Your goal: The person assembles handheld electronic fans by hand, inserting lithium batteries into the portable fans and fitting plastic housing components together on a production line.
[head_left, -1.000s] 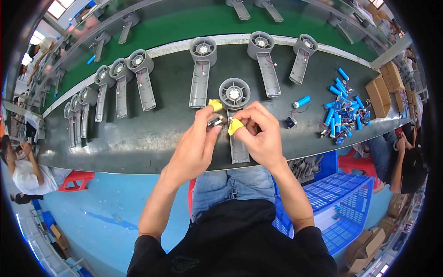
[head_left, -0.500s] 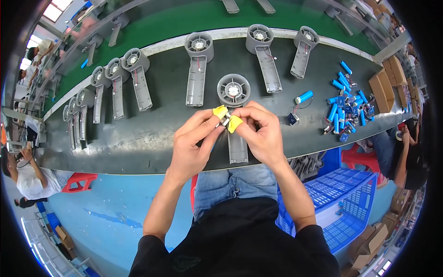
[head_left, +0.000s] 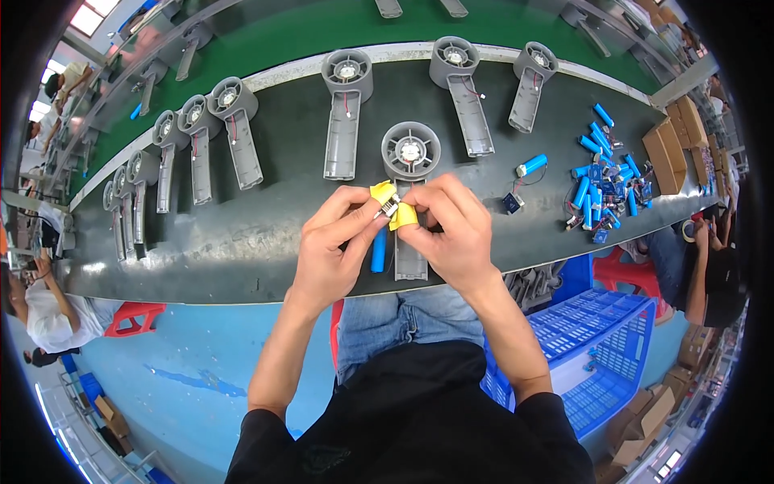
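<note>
My left hand point(head_left: 330, 238) and my right hand point(head_left: 454, 230) meet over the bench, fingers pinched from both sides around a small silver-and-dark part point(head_left: 391, 206). Its exact kind is too small to tell. Yellow pieces point(head_left: 403, 217) cover fingertips of both hands. Directly behind my hands lies a grey fan housing point(head_left: 411, 173) with a round ducted head; its open handle point(head_left: 411, 264) runs toward me, partly hidden by my right hand. A blue cylindrical battery point(head_left: 378, 252) shows beside the handle, below my left hand.
Several more grey fan housings point(head_left: 340, 145) stand along the dark bench point(head_left: 290, 194). To the right lie a blue battery with a small board point(head_left: 532, 166), a heap of batteries point(head_left: 595, 194) and a cardboard box point(head_left: 666, 161). Blue crates point(head_left: 597, 323) stand below; people sit at either side.
The blue battery below my left hand has come into sight. Both hands stay pinched at the small part, with the yellow pieces slightly shifted. The view has tilted slightly.
</note>
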Tool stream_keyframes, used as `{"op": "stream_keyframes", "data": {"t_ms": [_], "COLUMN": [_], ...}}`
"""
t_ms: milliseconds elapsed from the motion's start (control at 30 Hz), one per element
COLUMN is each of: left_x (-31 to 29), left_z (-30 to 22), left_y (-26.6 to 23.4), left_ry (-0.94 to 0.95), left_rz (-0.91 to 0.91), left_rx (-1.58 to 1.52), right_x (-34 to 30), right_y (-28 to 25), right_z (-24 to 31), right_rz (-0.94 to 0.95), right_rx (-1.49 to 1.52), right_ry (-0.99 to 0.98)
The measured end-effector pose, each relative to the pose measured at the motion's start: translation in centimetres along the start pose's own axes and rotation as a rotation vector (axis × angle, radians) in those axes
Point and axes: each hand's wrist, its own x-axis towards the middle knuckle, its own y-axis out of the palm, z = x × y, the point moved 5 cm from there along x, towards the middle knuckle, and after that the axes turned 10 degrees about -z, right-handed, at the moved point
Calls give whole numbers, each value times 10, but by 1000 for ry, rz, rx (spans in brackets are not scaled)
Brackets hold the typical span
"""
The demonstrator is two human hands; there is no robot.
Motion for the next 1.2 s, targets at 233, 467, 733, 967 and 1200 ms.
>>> {"op": "stream_keyframes", "data": {"t_ms": [233, 467, 733, 967, 1200], "left_x": [2, 3, 0, 0, 3], "left_z": [-6, -4, -1, 0, 0], "left_y": [2, 0, 0, -2, -4], "left_ry": [141, 86, 88, 75, 85], "left_rz": [19, 24, -10, 47, 116], "left_rx": [95, 39, -8, -21, -34], "right_x": [-4, -2, -5, -7, -5], "right_y": [2, 7, 7, 5, 6], "right_z": [-5, -6, -1, 2, 4], "right_rz": [45, 48, 27, 25, 38], "right_rx": [24, 117, 100, 24, 4], "right_ry": [42, 122, 61, -41, -114]}}
